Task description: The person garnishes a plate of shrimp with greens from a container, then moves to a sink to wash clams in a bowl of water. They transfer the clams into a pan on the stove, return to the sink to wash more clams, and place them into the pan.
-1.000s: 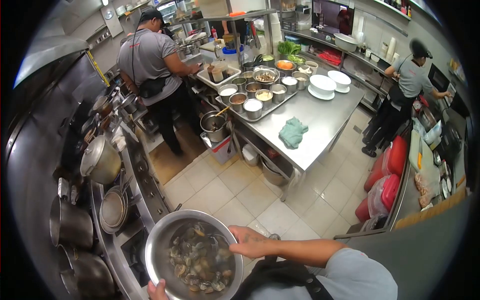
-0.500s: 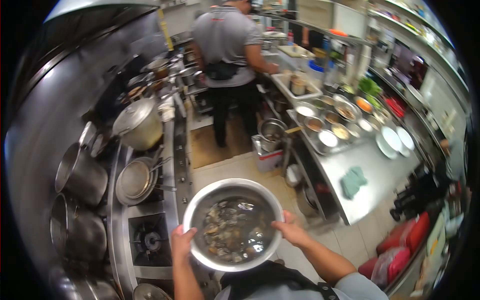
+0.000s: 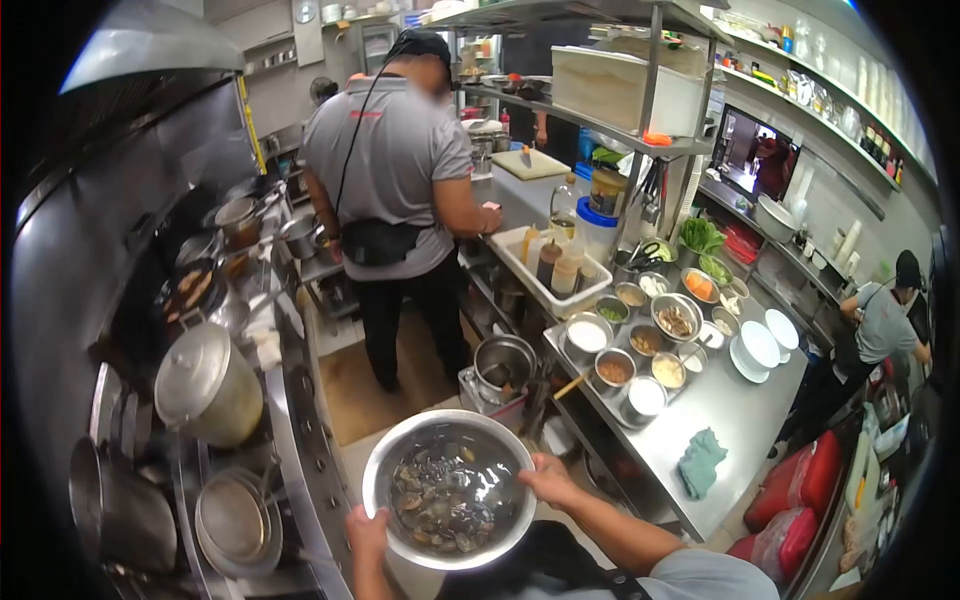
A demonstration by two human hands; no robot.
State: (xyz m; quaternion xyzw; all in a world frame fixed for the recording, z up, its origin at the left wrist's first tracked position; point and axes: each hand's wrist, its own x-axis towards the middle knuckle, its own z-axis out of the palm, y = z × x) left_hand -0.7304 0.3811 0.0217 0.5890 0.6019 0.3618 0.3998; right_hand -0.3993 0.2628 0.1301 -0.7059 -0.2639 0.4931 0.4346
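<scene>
A round metal bowl [image 3: 376, 462] is held up in front of my body, between the stove and the prep counter. Inside it, clams [image 3: 440, 505] lie in water that reflects the lights. My left hand [image 3: 367, 530] grips the rim at the lower left, thumb over the edge. On the opposite side my right hand [image 3: 552, 480] clasps the rim, thumb on top and fingers underneath. The undersides of both hands are hidden by the bowl.
A co-worker [image 3: 400, 170] in a grey shirt stands ahead in the aisle. Left is a stove with a lidded pot [image 3: 208, 385] and strainers [image 3: 232, 515]. A steel counter [image 3: 650, 450] at right bears ingredient bowls and a green cloth [image 3: 703, 463]. Another person [image 3: 888, 310] stands far right.
My view has tilted up and shows more of the kitchen ahead. The bowl, still in both hands, sits lower and slightly further left in view. The co-worker ahead appears larger and nearer.
</scene>
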